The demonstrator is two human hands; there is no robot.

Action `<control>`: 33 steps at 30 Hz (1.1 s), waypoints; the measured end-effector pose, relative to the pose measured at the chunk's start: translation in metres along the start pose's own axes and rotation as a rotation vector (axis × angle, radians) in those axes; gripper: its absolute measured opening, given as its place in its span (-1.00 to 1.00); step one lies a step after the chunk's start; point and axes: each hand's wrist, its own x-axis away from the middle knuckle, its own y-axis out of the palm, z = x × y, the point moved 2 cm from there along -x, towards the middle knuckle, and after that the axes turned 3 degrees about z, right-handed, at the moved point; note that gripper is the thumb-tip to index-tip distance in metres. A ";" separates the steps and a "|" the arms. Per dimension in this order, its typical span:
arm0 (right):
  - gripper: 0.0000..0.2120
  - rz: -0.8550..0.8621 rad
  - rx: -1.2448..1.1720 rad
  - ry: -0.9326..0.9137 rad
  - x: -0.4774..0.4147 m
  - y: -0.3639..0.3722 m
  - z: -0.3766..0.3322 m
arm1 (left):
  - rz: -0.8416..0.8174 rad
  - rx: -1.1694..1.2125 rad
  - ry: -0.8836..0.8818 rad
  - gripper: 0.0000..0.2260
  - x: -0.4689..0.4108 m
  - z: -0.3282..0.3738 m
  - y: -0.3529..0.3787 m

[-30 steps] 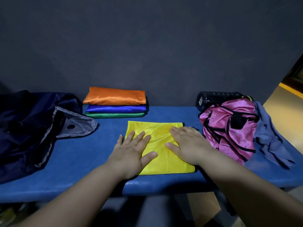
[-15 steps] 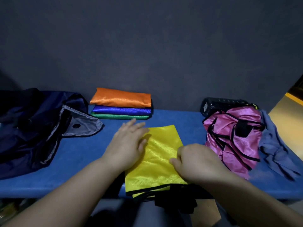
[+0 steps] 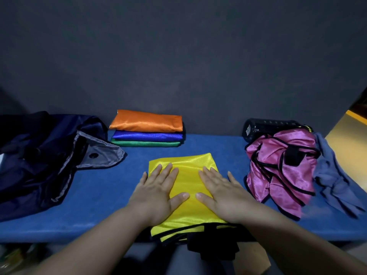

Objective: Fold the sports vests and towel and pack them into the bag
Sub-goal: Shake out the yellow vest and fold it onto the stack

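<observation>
1. My left grip (image 3: 156,193) lies flat and palm down, fingers straight and slightly spread. It closes on nothing and only presses on the left half of the yellow vest (image 3: 190,169).
2. My right grip (image 3: 222,193) is in the same state: flat, fingers straight, nothing held, pressing on the right half of that vest. The two thumbs point toward each other, close but apart.
3. The yellow vest lies folded on the blue worktop (image 3: 99,195), directly under both grips. Its far edge extends past my fingertips. Its near edge, with black trim, hangs over the front edge of the worktop below my wrists. The little finger of each grip reaches past the side edge of the vest.
4. Beyond my left grip, against the dark wall (image 3: 178,56), stands a stack of folded vests: orange vest (image 3: 147,123) on top, blue vest (image 3: 147,135) in the middle, green vest (image 3: 145,144) at the bottom.
5. Well to the left of my left grip lies the dark navy bag (image 3: 39,155), slumped, with a grey flap turned out.
6. To the right of my right grip lies the pink vest (image 3: 282,169), crumpled and unfolded. The grey-blue towel (image 3: 333,175) lies just beyond it, touching it, also unfolded.
7. A black cylinder (image 3: 272,126) lies behind the pink vest.
</observation>
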 end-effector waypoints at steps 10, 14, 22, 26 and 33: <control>-0.11 -0.136 0.056 0.156 0.011 -0.005 -0.014 | -0.096 -0.021 -0.143 -0.21 0.001 -0.023 -0.014; -0.24 -0.032 0.157 0.262 0.022 -0.019 -0.022 | -0.011 0.042 -0.207 -0.28 -0.002 -0.030 -0.022; -0.30 0.148 -0.220 0.575 0.004 -0.033 0.023 | 0.087 0.478 -0.363 -0.54 -0.027 -0.024 -0.036; -0.42 0.110 -0.384 0.614 -0.004 -0.034 0.032 | 0.059 0.376 -0.402 -0.59 -0.035 -0.017 -0.042; -0.79 0.079 -1.074 0.533 -0.012 -0.034 0.042 | 0.082 0.795 -0.396 -0.79 -0.039 -0.017 -0.049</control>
